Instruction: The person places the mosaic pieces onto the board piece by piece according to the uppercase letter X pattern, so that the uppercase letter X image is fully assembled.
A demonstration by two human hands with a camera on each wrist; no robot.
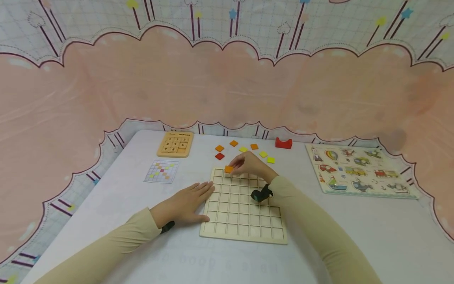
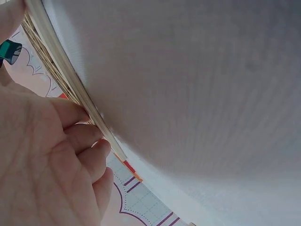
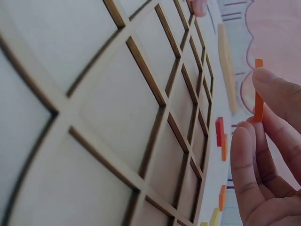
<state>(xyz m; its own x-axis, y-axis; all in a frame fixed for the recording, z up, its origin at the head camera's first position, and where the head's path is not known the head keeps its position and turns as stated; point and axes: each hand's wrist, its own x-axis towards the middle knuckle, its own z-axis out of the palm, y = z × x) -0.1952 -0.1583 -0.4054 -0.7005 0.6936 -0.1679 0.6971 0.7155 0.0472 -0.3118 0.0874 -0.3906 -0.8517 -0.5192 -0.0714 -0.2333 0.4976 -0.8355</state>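
Between thumb and fingers, my right hand (image 1: 251, 163) pinches an orange square tile (image 1: 228, 169), which the right wrist view shows edge-on. It hovers over the far-left part of a pale wooden grid board (image 1: 238, 228) with square compartments. My left hand (image 1: 186, 203) rests flat with spread fingers at the board's left edge, fingertips and thumb touching the rim. Beyond the board lie loose tiles: a red tile (image 1: 220, 156), several orange ones such as the orange tile (image 1: 219, 148), and yellow ones such as the yellow tile (image 1: 271, 160).
Left of the board lies a printed card (image 1: 161, 171) with a coloured grid pattern. Behind it sits a wooden number puzzle (image 1: 175, 154). A red notched block (image 1: 283, 144) stands at the back. On the right lies a picture puzzle board (image 1: 349, 173) with vehicles.
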